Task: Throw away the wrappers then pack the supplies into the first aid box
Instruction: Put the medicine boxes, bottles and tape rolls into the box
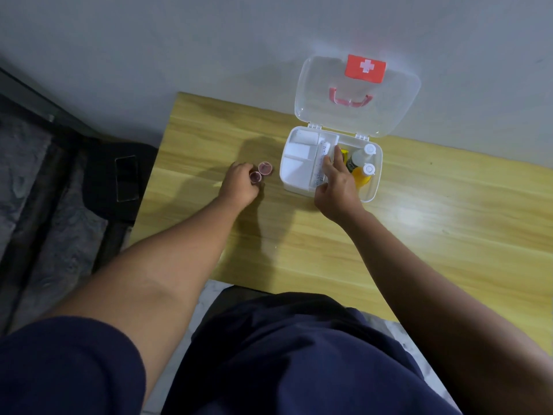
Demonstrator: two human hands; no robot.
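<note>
The white first aid box (pixel 287 179) stands open on the wooden table, its clear lid (pixel 398 112) with a red cross label leaning back against the wall. Inside are a white divided tray (pixel 300 154), a wrapped bandage roll (pixel 323 148) and two capped bottles, one white (pixel 363 155) and one orange (pixel 363 175). My right hand (pixel 336 184) reaches into the box, fingers spread over the bandage roll and a yellow item (pixel 344 152). My left hand (pixel 239 182) closes on a small pink round container (pixel 255 177); a second pink container (pixel 265 168) sits beside it on the table.
The table (pixel 449 223) butts against a grey wall. Left of the table, on the floor, lies a dark bag or mat (pixel 119 178) with a grey rug beyond it. My dark blue shorts fill the bottom of the view.
</note>
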